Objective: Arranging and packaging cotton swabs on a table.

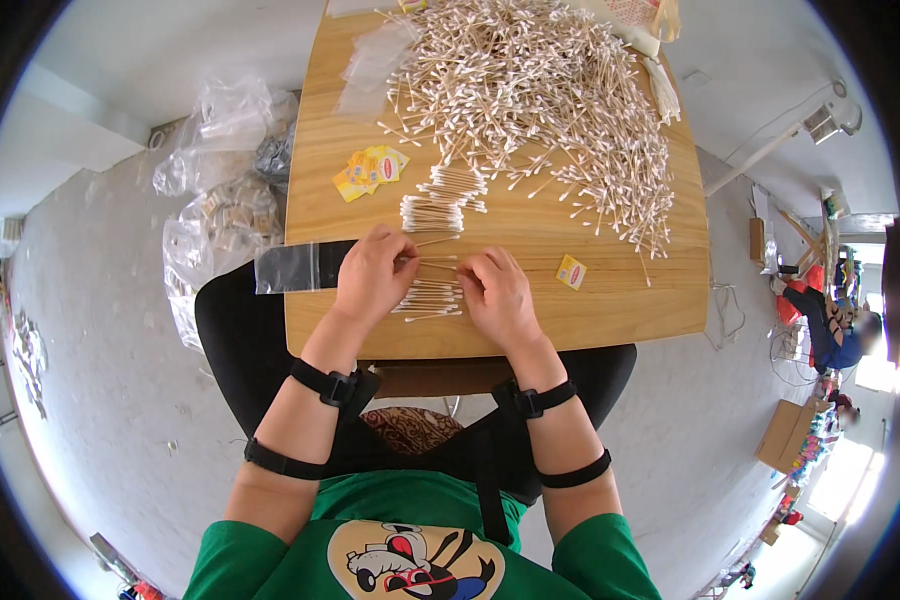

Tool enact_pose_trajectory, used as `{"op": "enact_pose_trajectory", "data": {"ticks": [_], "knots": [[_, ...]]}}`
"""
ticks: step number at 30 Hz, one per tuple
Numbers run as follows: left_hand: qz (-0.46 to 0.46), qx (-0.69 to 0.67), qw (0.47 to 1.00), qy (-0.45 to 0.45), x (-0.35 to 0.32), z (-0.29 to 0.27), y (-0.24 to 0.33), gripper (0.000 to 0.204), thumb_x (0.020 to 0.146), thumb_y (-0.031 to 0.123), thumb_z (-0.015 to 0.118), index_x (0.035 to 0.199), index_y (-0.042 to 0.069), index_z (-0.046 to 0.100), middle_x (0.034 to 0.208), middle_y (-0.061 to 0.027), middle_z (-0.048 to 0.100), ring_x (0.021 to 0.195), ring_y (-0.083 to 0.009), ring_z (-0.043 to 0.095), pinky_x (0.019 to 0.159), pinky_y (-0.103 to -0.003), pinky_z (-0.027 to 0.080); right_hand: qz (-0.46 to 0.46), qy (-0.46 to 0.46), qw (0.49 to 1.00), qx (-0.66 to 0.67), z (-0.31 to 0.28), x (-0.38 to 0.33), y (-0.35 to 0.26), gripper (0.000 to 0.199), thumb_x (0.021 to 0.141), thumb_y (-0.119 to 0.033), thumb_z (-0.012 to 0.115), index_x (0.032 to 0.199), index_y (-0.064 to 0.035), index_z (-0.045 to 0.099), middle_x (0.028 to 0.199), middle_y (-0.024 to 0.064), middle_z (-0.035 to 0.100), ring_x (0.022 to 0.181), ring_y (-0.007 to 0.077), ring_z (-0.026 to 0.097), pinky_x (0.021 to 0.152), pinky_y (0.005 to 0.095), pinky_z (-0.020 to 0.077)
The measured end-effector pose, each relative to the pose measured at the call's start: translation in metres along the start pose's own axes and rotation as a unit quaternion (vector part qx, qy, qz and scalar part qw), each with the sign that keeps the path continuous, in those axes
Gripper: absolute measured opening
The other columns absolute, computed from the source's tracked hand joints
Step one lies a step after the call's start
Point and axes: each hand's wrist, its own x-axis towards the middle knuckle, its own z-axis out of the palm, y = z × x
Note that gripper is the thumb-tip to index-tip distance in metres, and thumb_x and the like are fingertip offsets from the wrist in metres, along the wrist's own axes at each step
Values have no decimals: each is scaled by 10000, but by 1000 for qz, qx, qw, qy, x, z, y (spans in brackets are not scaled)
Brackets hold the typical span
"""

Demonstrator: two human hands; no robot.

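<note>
On the worktop, the left hand and right hand sit at opposite ends of a row of cotton swabs, fingertips bunched; whether either pinches a swab, I cannot tell. From the hands, a swab stack lies at 12 o'clock, a loose swab heap at 1, yellow cards at 11 and a clear bag at 9.

passable tabletop at right, swab heap beyond
</note>
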Motion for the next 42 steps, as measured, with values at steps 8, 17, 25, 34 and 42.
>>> {"op": "enact_pose_trajectory", "data": {"ticks": [8,17,25,34,42], "knots": [[34,40,998,19,-1,0,1,75,841,87,712,877,35,673,880,-119,622,792,-316,640,703,-384,515,25,33,998,-55,12,7,-8,71,843,-106,701,913,-98,695,878,87,612,847,319,621,730,429,523],[9,7,1000,-27,-3,-11,2,81,847,70,708,892,19,663,931,-140,617,814,-337,631,718,-398,516,40,46,997,-39,12,10,-7,42,834,-110,712,863,-89,691,845,81,606,824,312,620,706,427,512],[62,36,997,16,-22,-4,7,78,883,76,668,888,-2,659,974,-137,619,915,-349,607,804,-419,501,11,33,999,16,1,-2,-5,38,849,-81,692,866,-47,695,861,84,614,817,323,606,718,416,501],[-18,-329,938,103,-51,24,18,522,1087,400,391,1378,-19,501,1491,-172,444,1373,-287,435,1146,-385,319,80,87,971,209,22,-17,-33,345,1074,-218,441,1290,23,561,1278,221,589,1181,369,575,1015,389,448],[-29,-445,888,117,-51,31,19,600,1094,432,352,1490,-18,365,1552,-154,378,1451,-260,331,1199,-382,239,120,94,954,259,44,-16,-50,427,1104,-292,364,1337,29,519,1325,195,569,1239,335,540,1068,391,404]]}}
